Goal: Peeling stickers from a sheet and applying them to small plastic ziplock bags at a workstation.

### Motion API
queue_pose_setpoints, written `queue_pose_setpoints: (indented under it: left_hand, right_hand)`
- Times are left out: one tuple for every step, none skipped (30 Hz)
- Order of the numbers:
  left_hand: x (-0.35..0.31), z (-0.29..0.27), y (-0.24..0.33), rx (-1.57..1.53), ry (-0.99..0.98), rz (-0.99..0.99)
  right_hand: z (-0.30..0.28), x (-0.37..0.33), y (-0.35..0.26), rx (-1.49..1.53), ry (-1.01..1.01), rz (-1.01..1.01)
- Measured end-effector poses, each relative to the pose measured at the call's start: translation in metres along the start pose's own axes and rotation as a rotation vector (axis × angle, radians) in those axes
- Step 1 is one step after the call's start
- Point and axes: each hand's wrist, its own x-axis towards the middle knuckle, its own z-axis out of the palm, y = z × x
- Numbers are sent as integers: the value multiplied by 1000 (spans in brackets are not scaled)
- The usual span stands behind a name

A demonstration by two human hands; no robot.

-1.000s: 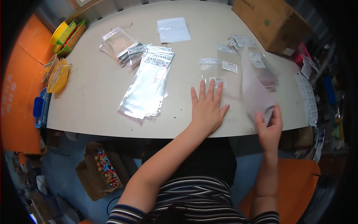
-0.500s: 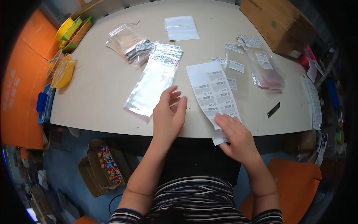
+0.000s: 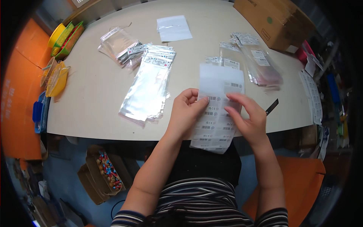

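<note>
A white sheet of barcode labels (image 3: 215,130) is raised near the table's front edge, its lower end hanging past it. The upper part of its backing is bare. My left hand (image 3: 186,113) pinches the sheet's left edge, thumb on top and fingers behind. Over the right side of the sheet is my right hand (image 3: 249,117), its thumb and index finger apart at the labels; whether it touches one I cannot tell. Left of my hands lies a stack of silvery clear bags (image 3: 147,89) with labels along the top. Behind the sheet, labelled clear bags (image 3: 231,63) lie partly covered.
More clear bags (image 3: 121,43) are piled at the far left, and another labelled pile (image 3: 262,64) at the right. White paper (image 3: 174,28) lies at the back. A cardboard box (image 3: 278,24) stands far right. A dark strip (image 3: 271,106) lies beside my right hand. Baskets (image 3: 58,79) line the left edge.
The label sheet has been lifted and drawn toward me. My left hand has moved right and taken its edge. My right hand has left the sheet's lower end and moved up its right side.
</note>
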Motion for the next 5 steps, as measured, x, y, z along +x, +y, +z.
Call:
queue_pose_setpoints:
  left_hand:
    - [0,-1,-4,-80,-53,-13]
    - [1,-1,-6,-129,-77,4]
    - [2,-1,-8,-131,-74,5]
    - [1,-1,-9,-157,-98,-3]
    - [0,-2,-9,-182,-117,-11]
  right_hand:
    - [6,4,4,4,0,-2]
    - [11,5,8,42,7,12]
    - [15,6,12,80,13,26]
    - [17,5,15,64,7,0]
    - [19,3,19,53,-1,-27]
